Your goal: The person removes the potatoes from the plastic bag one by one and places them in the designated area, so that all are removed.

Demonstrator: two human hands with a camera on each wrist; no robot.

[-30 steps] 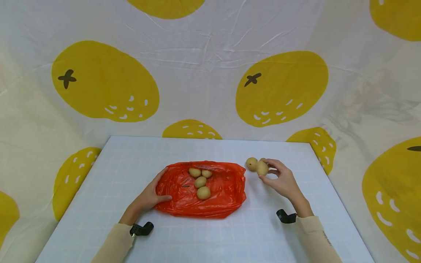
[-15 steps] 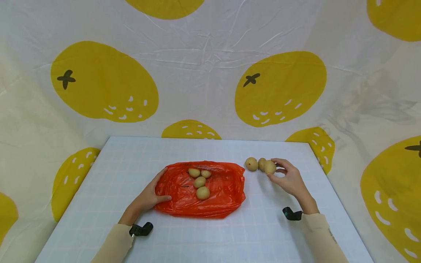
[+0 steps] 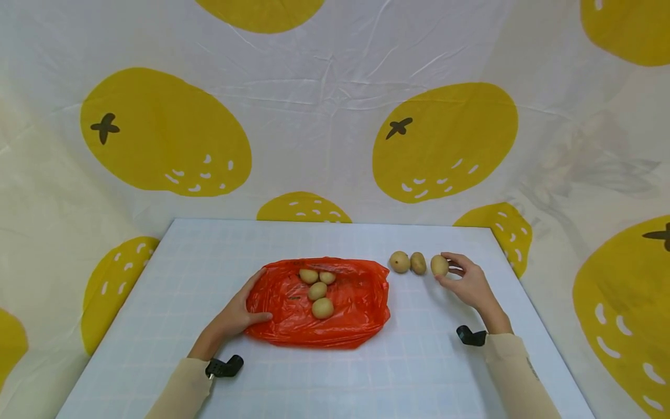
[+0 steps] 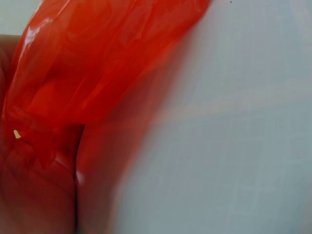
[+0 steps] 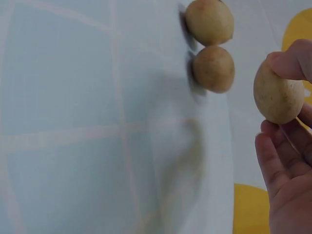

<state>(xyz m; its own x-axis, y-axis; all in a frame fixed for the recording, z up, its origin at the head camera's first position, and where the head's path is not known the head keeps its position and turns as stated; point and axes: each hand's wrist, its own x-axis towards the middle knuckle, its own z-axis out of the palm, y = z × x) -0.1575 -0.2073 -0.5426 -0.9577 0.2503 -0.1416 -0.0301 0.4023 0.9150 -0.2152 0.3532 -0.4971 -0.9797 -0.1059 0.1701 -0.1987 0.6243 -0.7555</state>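
Observation:
A red plastic bag (image 3: 350,331) lies spread in a wide oval on the table, its rim raised all round. Inside it sit several potatoes (image 3: 323,308), grouped near the middle. My left hand (image 3: 238,311) holds the bag's left side, thumb over the rim and fingers behind it; the left wrist view shows red film (image 4: 92,63) against the palm. Right of the bag, my right hand (image 3: 468,285) pinches a potato (image 5: 278,92) between thumb and fingertips, above the tabletop. Left of that one are two more potatoes, a rounder one (image 3: 399,262) and a narrower one (image 3: 418,263).
The table (image 3: 314,384) has a pale blue checked cover. Behind it hangs a white cloth (image 3: 314,145) printed with large yellow fruit. A black wrist camera (image 3: 225,366) is strapped to the left arm, and another black camera (image 3: 471,336) to the right.
My right hand has carried its potato to the right, away from the two others, and a gap now shows between them. The left hand and the bag have stayed put.

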